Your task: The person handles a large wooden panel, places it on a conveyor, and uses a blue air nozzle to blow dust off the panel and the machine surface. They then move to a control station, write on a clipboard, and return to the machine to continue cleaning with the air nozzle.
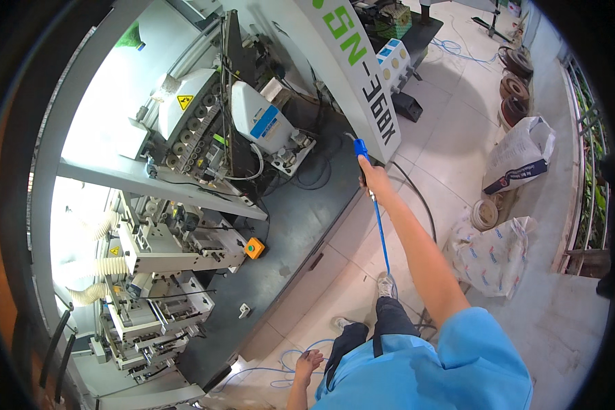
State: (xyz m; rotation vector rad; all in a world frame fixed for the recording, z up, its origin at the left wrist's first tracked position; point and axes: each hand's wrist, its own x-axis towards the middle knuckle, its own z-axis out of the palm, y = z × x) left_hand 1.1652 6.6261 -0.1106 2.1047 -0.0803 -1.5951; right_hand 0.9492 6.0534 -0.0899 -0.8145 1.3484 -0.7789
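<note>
My right hand (374, 183) is stretched forward and wrapped around a blue air blow gun (361, 146). The gun's thin nozzle points toward the machine, just above the edge of its dark bed (280, 222). From the grip a blue air hose (381, 236) hangs down toward my shoe. My left hand (309, 363) is low beside my thigh, fingers loosely apart, with nothing in it. Closest to the gun is a white machine cover panel (362, 75). Further left on the bed stands a white unit with a blue label (260, 117), next to rollers and cables.
An orange box with a green button (253, 248) sits on the bed, near a small white bracket (244, 311). Coiled blue hose (287, 362) and a black cable (424, 198) lie across the tiles. Along the right wall are sacks (519, 157), a plastic bag (492, 256) and brown rolls (514, 87).
</note>
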